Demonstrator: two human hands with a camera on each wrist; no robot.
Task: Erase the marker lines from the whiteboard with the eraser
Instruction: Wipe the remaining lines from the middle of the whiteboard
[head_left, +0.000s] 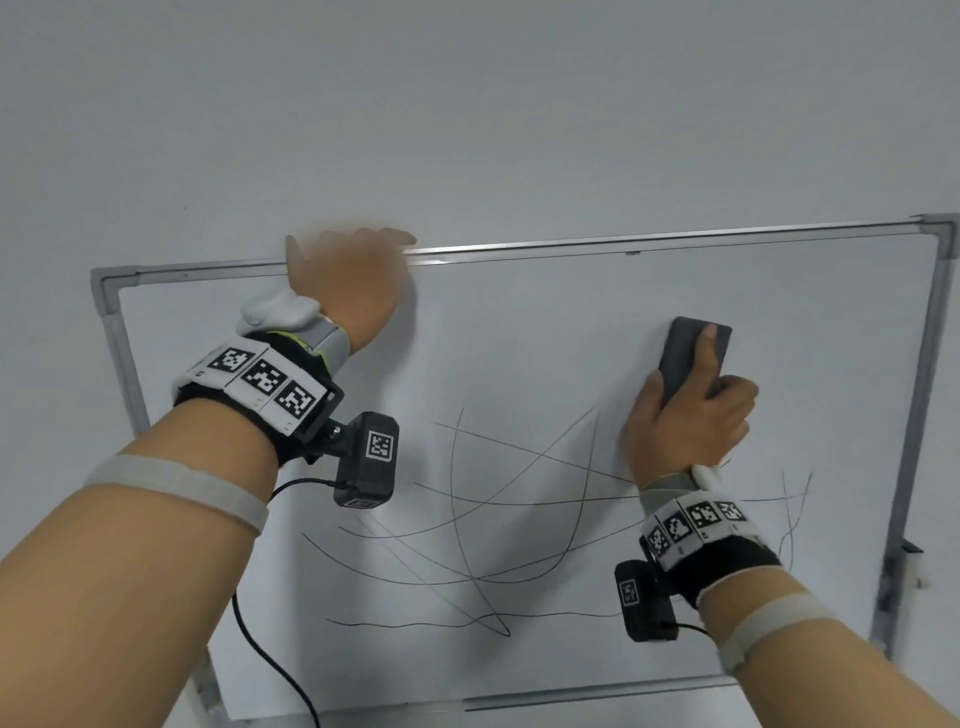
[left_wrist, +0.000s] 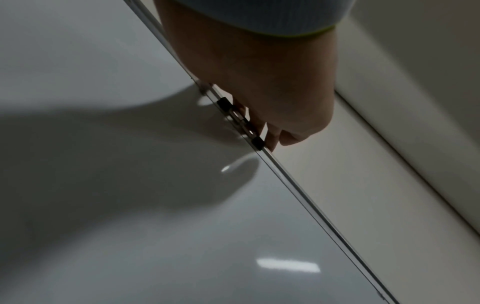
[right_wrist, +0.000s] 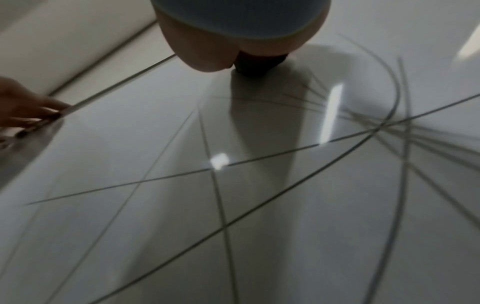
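Observation:
A whiteboard (head_left: 519, 322) in a grey metal frame hangs on the wall, its lower half crossed by thin black marker lines (head_left: 467, 519). My right hand (head_left: 691, 415) grips a dark grey eraser (head_left: 685, 358) and presses it flat on the board's upper right, above the lines. In the right wrist view the eraser (right_wrist: 257, 63) shows dark under my palm, with the marker lines (right_wrist: 221, 205) spread below. My left hand (head_left: 348, 280) rests over the board's top frame (left_wrist: 298, 185), its fingers (left_wrist: 272, 142) curled behind the edge.
A plain pale wall (head_left: 467, 104) surrounds the board. The frame's right corner (head_left: 940, 228) and right side rail lie near the picture's edge. A black cable (head_left: 270, 665) hangs from my left wrist camera in front of the board's lower left.

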